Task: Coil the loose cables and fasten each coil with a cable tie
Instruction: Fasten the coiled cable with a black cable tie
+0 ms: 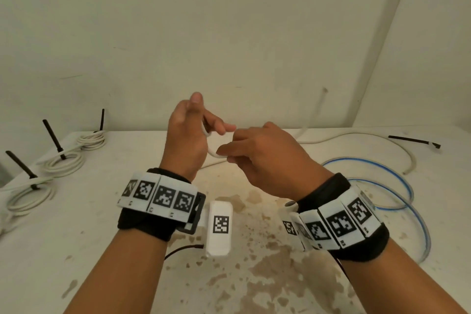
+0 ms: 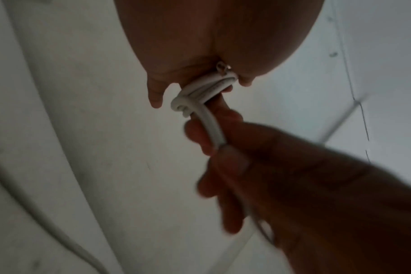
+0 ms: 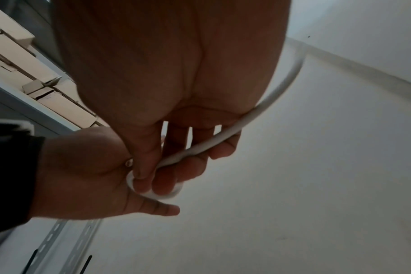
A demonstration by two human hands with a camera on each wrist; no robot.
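Note:
Both hands are raised above the table [image 1: 107, 250]. My left hand [image 1: 209, 120] holds a small coil of white cable [image 1: 212, 154], with several turns gripped between thumb and fingers [image 2: 188, 103]. My right hand [image 1: 229, 151] pinches the strand that leads off the coil [image 2: 215, 133], and the cable runs across its curled fingers [image 3: 223, 142]. The loose remainder of this white cable [image 1: 356, 135] trails over the table to the right. A black cable tie [image 1: 414, 141] lies at the far right.
Three white coils fastened with black ties lie at the left [image 1: 93, 140] [image 1: 65, 162] [image 1: 28, 199]. A blue cable [image 1: 400, 186] lies in loose loops at the right. The tabletop is stained in the middle and meets a wall close behind.

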